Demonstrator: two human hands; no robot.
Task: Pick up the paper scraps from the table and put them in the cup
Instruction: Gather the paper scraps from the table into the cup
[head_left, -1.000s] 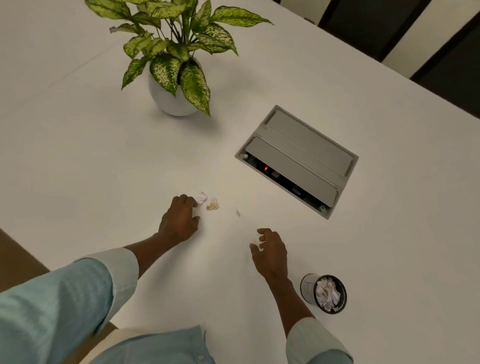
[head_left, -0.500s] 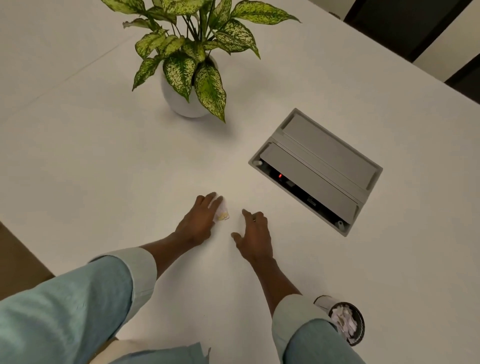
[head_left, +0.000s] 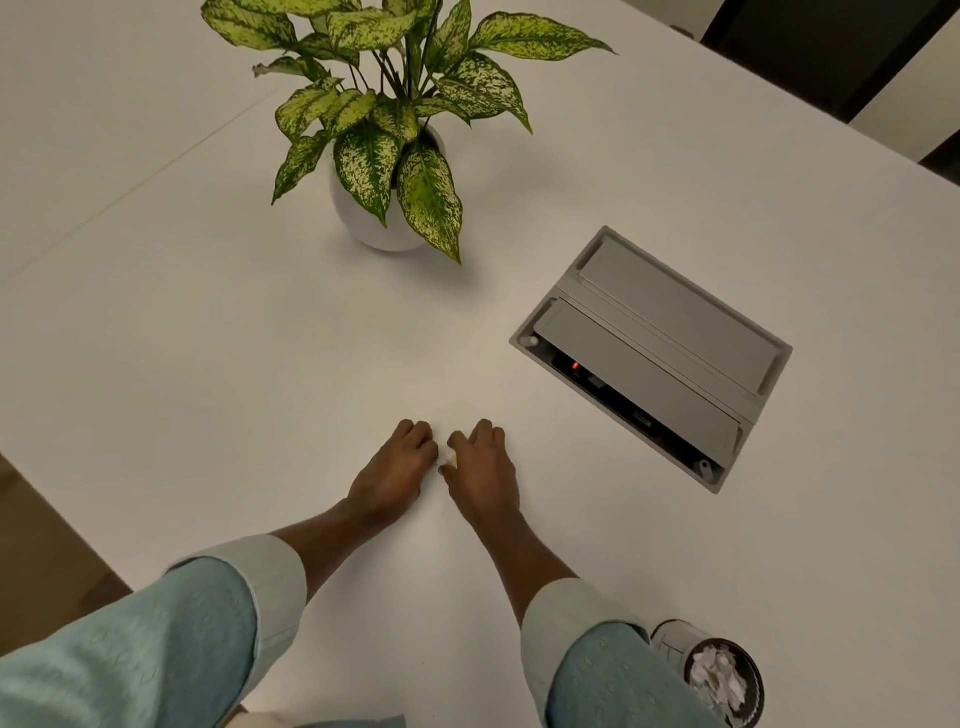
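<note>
My left hand (head_left: 397, 467) and my right hand (head_left: 483, 467) rest side by side on the white table (head_left: 208, 364), almost touching. A small pale paper scrap (head_left: 450, 458) shows in the gap between them, between my right thumb and forefinger. My left fingers are curled under, and whether they hold a scrap is hidden. The cup (head_left: 675, 636) stands at the bottom right, next to my right sleeve, with several crumpled white scraps (head_left: 719, 678) inside it.
A potted plant in a round white pot (head_left: 379, 218) stands at the back of the table. A grey recessed socket box (head_left: 654, 343) with its lid raised lies to the right of my hands. The table's left edge runs close to my left sleeve.
My right hand has moved left until it meets my left hand at the scraps. The scraps, in plain view on the table a second ago, are now mostly covered by my fingers.
</note>
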